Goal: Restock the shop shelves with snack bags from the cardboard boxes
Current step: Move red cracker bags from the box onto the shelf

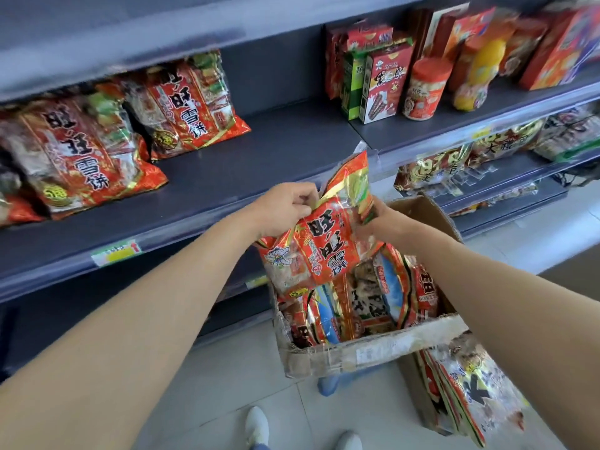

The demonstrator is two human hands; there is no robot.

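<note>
Pick step. My left hand [285, 206] pinches the top edge of the red snack bag [328, 241] and my right hand [380, 219] grips its right side. The bag is half out of the cardboard box [373, 352]. Next move, I judge: lift it clear and set it on the shelf [259, 157] beside the stocked bags [81, 157].

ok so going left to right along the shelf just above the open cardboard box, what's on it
large red foil snack bag → second red foil snack bag → bare grey shelf stretch → red and white cardboard carton → red-lidded clear plastic jar → yellow-orange plastic bottle → big red cardboard box
</note>
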